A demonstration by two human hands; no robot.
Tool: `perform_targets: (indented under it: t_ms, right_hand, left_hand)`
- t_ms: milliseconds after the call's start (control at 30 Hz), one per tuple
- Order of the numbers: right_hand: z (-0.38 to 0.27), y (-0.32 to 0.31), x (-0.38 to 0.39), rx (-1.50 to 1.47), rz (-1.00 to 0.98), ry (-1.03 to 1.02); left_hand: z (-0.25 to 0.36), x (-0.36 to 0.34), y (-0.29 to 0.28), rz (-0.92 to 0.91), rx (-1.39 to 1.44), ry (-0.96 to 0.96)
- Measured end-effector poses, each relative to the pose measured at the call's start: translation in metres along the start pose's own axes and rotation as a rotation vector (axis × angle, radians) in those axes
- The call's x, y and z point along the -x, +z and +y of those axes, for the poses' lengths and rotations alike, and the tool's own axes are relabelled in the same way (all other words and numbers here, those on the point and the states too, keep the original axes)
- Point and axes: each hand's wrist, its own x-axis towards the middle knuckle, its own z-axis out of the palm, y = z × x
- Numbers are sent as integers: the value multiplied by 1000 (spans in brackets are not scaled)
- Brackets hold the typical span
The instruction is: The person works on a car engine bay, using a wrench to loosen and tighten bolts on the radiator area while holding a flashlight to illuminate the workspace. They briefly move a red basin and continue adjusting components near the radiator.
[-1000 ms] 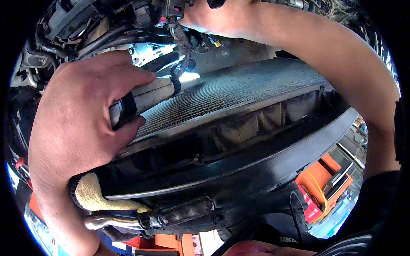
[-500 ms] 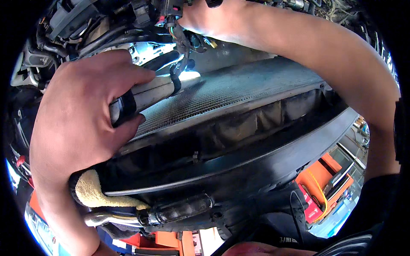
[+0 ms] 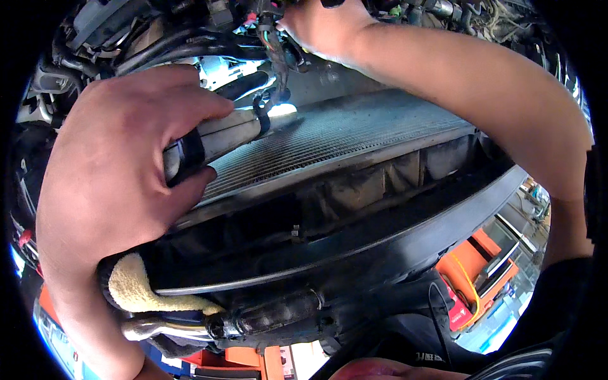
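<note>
My left hand (image 3: 126, 145) curls round the near end of a pale, tube-shaped metal part (image 3: 231, 132) with black bands, its thumb and forefinger on either side. This part runs along the left end of a finned radiator (image 3: 329, 139). At the top middle, my right hand (image 3: 326, 28) reaches in beside a taped wiring harness (image 3: 277, 60); its fingertips are hidden, so its grip does not show. Bright light glows behind the harness and at the tube's far end.
A long black front panel (image 3: 354, 244) crosses below the radiator. A yellow cloth (image 3: 130, 285) lies under my left wrist, above a dark hose (image 3: 278, 313). Black hoses (image 3: 171, 54) crowd the upper left. Orange trays (image 3: 465, 266) stand below at the right.
My right hand and wrist have shifted slightly right and down. The left hand keeps its hold on the tube-shaped part, its back a little further left in the picture.
</note>
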Motion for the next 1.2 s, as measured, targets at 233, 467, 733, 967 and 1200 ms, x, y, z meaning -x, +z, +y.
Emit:
perform_targets:
  t_ms: [233,467,733,967,1200]
  right_hand:
    - [-1,-3,-1,-506,-329,319]
    - [-13,2,-2,-910,-463,670]
    - [-6,28,-2,-257,-765,247]
    - [-26,-63,31,373,-480,-181]
    - [-19,-67,8,207,-1405,-469]
  left_hand:
    - [0,-6,4,-26,25,-16]
    - [0,-4,4,-5,11,-19]
    - [7,-7,2,-3,49,-57]
    - [8,-15,3,20,31,12]
    - [8,-6,2,-53,40,-123]
